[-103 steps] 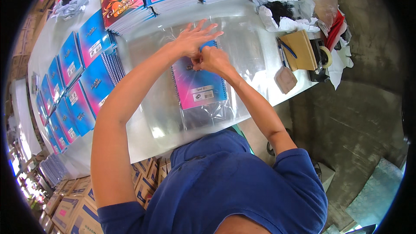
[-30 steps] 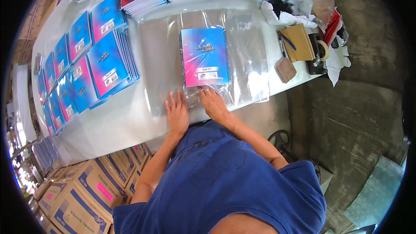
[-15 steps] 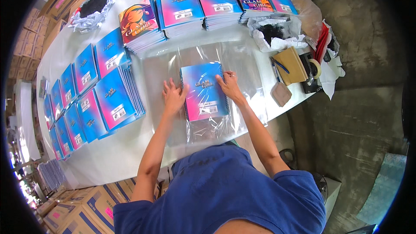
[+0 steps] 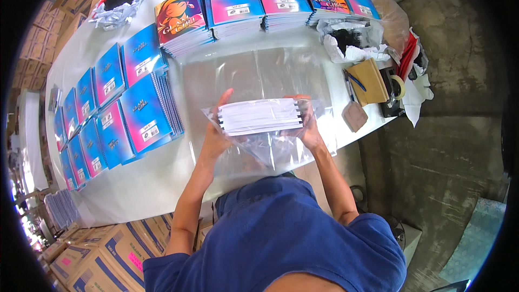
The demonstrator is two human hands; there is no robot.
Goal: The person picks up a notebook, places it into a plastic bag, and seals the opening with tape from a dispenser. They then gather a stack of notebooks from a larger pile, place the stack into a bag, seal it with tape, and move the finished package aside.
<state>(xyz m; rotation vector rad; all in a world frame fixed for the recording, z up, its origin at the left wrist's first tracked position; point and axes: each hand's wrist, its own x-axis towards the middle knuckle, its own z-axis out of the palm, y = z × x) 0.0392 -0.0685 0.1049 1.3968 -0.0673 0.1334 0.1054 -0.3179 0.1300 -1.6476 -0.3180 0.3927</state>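
Both hands grip a stack of spiral notebooks (image 4: 260, 116) inside a clear plastic bag (image 4: 265, 148). The stack is tipped so that its white page edges face up toward me. My left hand (image 4: 217, 130) closes on the left end, with the thumb up by the top corner. At the right end my right hand (image 4: 308, 127) is wrapped round the stack, its fingers partly behind the film. The loose part of the bag hangs below the stack in a crumpled point. More clear plastic sheet (image 4: 216, 75) lies flat on the table behind the hands.
Rows of blue and pink notebooks (image 4: 143, 111) stand on the left of the white table (image 4: 135, 192), with more stacks (image 4: 235, 5) along the back. To the right lie a brown pad (image 4: 368, 82), a blue pen (image 4: 355, 80) and a tape dispenser (image 4: 397, 87). Cardboard boxes (image 4: 113, 254) sit below left.
The notebook stack lay flat, cover up, with both hands resting at its sides. Now it is lifted and tipped up, held between both hands in the bag.
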